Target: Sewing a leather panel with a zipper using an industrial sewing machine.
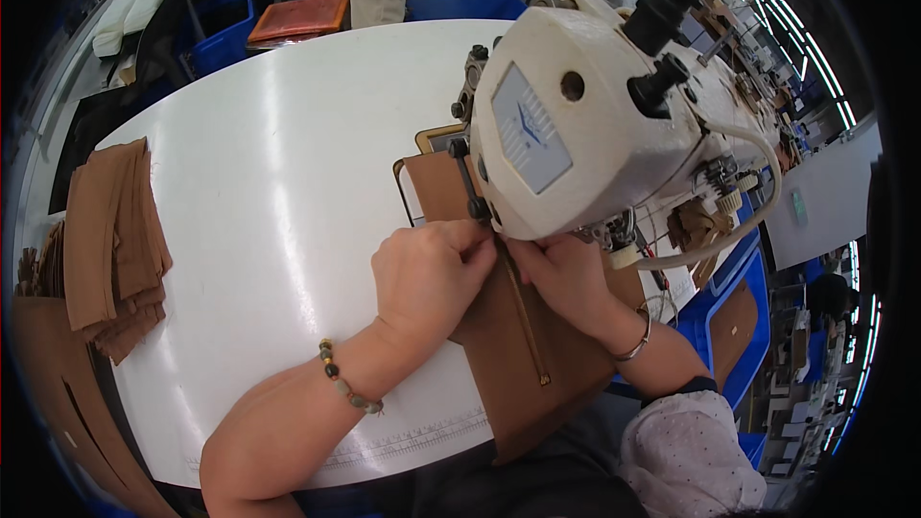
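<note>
The brown fabric panel [590,360] overhangs the table edge. Beside its zipper's [524,322] upper end, the left hand [427,273] has curled fingers; the right hand's [568,280] bend over the panel (fingertips hidden, grips I cannot tell), below the white sewing machine [600,139].
</note>
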Available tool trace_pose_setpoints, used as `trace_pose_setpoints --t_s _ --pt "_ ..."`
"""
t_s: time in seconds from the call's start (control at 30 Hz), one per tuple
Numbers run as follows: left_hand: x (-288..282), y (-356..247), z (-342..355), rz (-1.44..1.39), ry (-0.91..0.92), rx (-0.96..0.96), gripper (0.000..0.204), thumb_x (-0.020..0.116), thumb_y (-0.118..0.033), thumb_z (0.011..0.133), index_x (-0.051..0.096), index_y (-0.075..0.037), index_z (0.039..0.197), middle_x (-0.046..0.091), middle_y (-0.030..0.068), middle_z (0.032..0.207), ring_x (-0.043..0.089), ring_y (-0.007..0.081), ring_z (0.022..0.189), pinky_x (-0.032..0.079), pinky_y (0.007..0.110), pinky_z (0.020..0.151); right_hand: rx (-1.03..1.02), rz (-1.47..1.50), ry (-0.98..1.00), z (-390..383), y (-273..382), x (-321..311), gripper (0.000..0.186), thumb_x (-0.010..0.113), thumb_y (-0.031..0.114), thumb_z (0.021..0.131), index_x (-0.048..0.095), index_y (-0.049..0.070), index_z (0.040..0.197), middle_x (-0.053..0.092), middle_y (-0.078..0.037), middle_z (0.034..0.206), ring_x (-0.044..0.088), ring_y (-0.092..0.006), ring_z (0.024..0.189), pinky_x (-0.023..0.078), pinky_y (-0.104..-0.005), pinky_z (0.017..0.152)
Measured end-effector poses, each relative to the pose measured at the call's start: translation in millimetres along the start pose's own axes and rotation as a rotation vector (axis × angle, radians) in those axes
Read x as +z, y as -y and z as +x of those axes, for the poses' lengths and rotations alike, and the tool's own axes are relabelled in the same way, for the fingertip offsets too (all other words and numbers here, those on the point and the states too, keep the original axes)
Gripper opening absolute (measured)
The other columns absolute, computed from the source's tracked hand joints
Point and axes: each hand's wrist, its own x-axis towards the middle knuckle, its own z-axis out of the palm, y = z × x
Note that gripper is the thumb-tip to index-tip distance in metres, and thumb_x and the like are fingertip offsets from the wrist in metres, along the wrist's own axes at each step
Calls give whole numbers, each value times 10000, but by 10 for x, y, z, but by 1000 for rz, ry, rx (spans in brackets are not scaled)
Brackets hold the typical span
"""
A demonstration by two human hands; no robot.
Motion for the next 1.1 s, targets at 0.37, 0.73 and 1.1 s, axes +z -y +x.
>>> trace_pose_setpoints --t_s 0.37,0.73,1.1 --pt "-1 -2 6 0 36 -34 107 728 -227 828 767 -133 796 717 74 713 697 293 638 552 398 573 377 -287 488 109 210 -163 254 624 138 930 649 81 1176 640 -22 1029 631 -176 1002 497 -287 746" --pt "0 0 -1 -50 17 -33 102 729 -199 822 768 -104 819 725 75 723 704 291 648 564 390 592 97 -50 34 -28 -31 -10 527 612 502 971 718 61 703 664 -25 601 658 -110 609 512 -290 637" --pt "-4 -2 2 -65 8 -24 96 732 -194 816 762 -103 808 724 78 729 704 290 649 561 390 592 26 -39 10 -13 -11 -4 506 632 481 970 719 50 720 654 -22 596 646 -98 605 504 -280 625"
